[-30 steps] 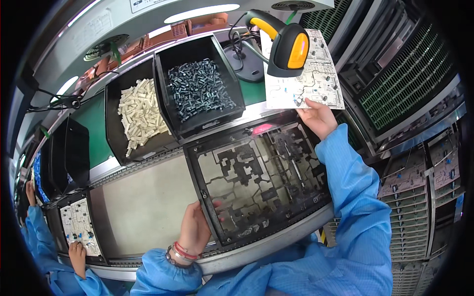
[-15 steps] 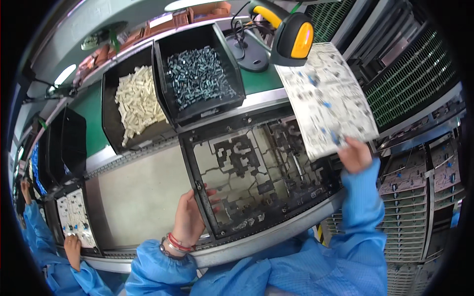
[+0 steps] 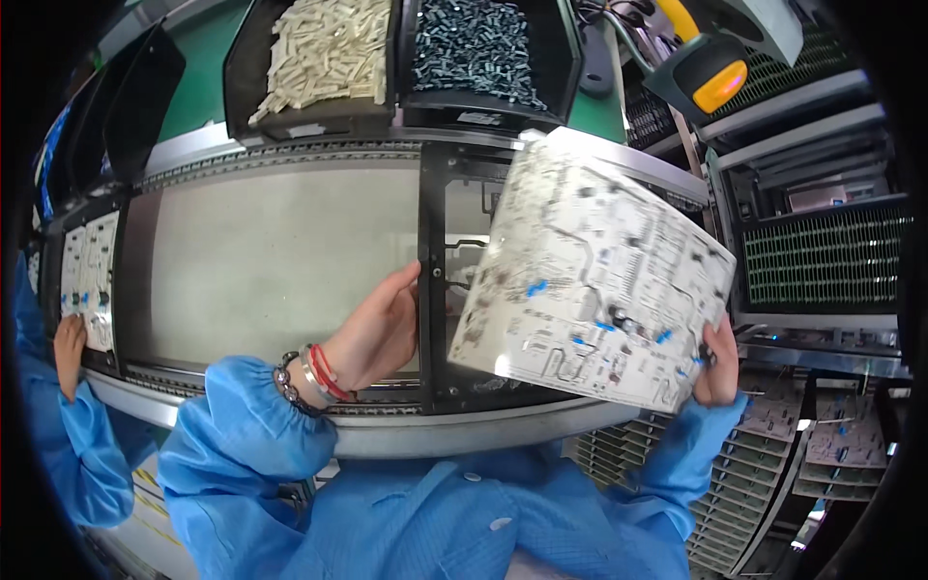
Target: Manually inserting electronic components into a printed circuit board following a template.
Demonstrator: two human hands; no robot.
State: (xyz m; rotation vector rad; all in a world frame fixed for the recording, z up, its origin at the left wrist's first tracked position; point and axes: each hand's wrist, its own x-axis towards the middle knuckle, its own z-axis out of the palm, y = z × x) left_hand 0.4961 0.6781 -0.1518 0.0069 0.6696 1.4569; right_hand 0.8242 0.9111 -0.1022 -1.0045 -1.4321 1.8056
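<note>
Head view, the only one: right hand (image 3: 717, 362) is gripping the white rectangular printed circuit board (image 3: 594, 280) by its lower right corner, fingers closed around the edge, and is holding it tilted in the air above the black rectangular carrier frame (image 3: 437, 290) that is sitting on the metal conveyor rail (image 3: 454, 430). The board is not lying in the frame; its left edge is hanging just beside the left hand (image 3: 379, 329), and most of the frame's opening is hidden beneath it. The left hand's fingers are lying loosely curled, palm against the frame's left bar, touching it and steadying it rather than clasping anything; beaded and red bracelets (image 3: 307, 377) are showing at the blue sleeve cuff.

Judging from how things lie, the board is in hand and brought over the frame, while seating it flat inside is not yet done.

Beyond the left fingers, across the pale grey flat conveyor panel (image 3: 280, 261), two black plastic bins are standing on the worktop: one is holding cream-coloured small parts (image 3: 324, 48), the other dark grey metal parts (image 3: 474, 48). Up and to the right of the right fingers a yellow and black handheld scanner (image 3: 710, 77) is resting in its stand. Below the right fingers, racks of stacked circuit boards (image 3: 773, 454) are standing on edge. Far left of the left fingers, another person's hand (image 3: 68, 343) in a blue sleeve is touching a second white board (image 3: 89, 275).
</note>
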